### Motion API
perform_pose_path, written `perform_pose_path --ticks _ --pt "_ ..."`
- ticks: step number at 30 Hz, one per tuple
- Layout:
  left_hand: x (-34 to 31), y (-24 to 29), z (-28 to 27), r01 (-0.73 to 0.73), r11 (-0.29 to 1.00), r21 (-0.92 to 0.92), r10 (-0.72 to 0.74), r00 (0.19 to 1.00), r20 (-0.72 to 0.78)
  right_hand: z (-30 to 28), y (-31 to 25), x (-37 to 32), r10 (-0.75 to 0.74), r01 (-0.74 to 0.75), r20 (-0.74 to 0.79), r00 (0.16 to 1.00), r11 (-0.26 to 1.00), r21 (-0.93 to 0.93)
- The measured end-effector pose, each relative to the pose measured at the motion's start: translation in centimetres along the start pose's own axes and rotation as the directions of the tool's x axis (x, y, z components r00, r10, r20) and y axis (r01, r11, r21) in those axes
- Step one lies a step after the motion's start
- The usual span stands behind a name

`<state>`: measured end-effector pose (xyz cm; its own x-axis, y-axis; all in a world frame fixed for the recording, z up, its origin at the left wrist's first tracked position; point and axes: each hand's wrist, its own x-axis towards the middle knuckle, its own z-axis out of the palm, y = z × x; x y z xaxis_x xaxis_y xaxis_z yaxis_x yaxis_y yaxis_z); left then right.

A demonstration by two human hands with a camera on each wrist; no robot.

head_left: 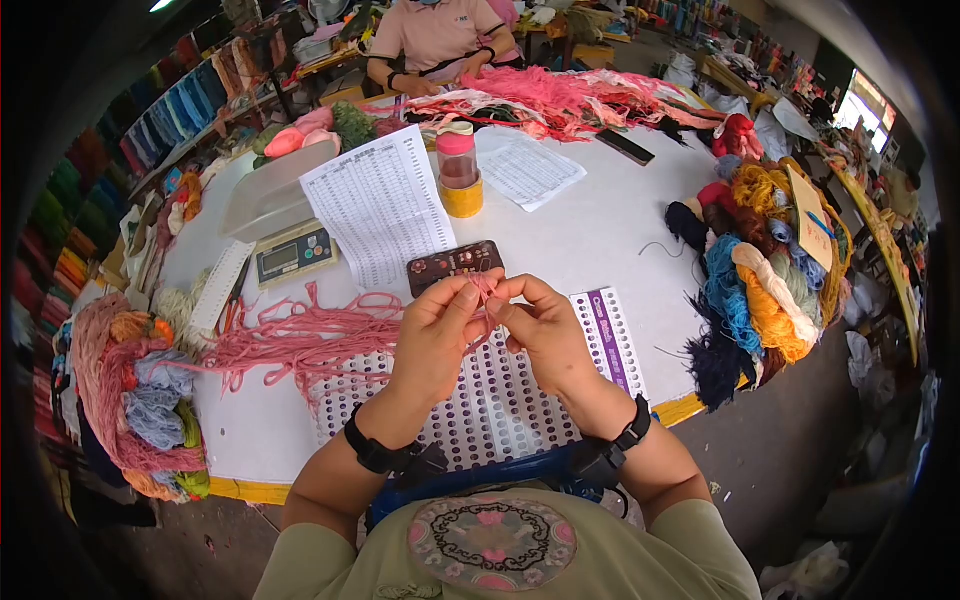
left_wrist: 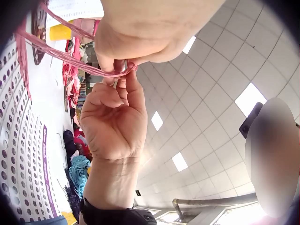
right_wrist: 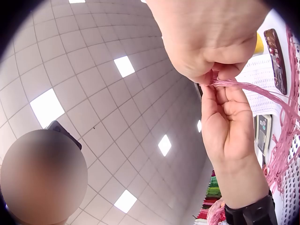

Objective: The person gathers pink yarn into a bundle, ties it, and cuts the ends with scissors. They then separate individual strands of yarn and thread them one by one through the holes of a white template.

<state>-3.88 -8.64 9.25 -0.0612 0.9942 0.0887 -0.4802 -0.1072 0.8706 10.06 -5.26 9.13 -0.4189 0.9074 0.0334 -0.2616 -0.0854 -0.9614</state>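
1. The grip of the left hand (head_left: 430, 325) is together: thumb and fingers pinch the end part of the pink yarn (head_left: 325, 335).
2. The grip of the right hand (head_left: 548, 325) is also together, and pinches the same strands just beside the left one.
3. From the grip, the pink yarn goes down and spreads in a loose bundle to the left, on the white bench (head_left: 645, 235).
4. Beneath the grip there lies a white sheet with rows of round holes (head_left: 500, 400).
5. Just beyond the grip is a dark flowered case (head_left: 425, 270); farther, a pink-lidded bottle (head_left: 457, 165) stands in a yellow ring (head_left: 462, 198).
6. To the left beyond the grip are a printed paper (head_left: 385, 200) and a device with a display (head_left: 295, 255).
7. Well to the right of the grip is a pile of many-coloured yarn (head_left: 765, 290).
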Motion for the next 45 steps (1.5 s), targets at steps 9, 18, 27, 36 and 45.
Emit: perform_pose_path --ticks 9,18,27,36,45 --pt "0.1 -0.1 0.1 0.027 0.999 -0.020 -0.026 0.999 0.020 -0.2 0.0 -0.2 0.005 -0.004 -0.005 1.000 0.993 0.122" --pt "0.0 0.0 0.3 0.031 0.997 -0.073 -0.029 0.999 0.024 -0.5 0.1 -0.1 0.042 -0.043 0.006 0.999 0.979 0.200" --pt "0.2 -0.4 -0.3 0.040 0.997 -0.068 -0.038 0.999 0.030 -0.1 -0.2 -0.3 0.063 -0.061 -0.007 0.998 0.981 0.183" --pt "0.2 -0.5 -0.4 0.037 0.993 -0.116 -0.033 0.999 0.033 -0.2 0.0 -0.3 0.027 -0.021 -0.021 0.999 0.971 0.237" --pt "-0.8 1.6 -0.3 0.120 0.985 -0.127 -0.117 0.993 0.032 -1.7 -0.7 -1.4 0.082 -0.082 0.108 0.991 0.997 -0.005"
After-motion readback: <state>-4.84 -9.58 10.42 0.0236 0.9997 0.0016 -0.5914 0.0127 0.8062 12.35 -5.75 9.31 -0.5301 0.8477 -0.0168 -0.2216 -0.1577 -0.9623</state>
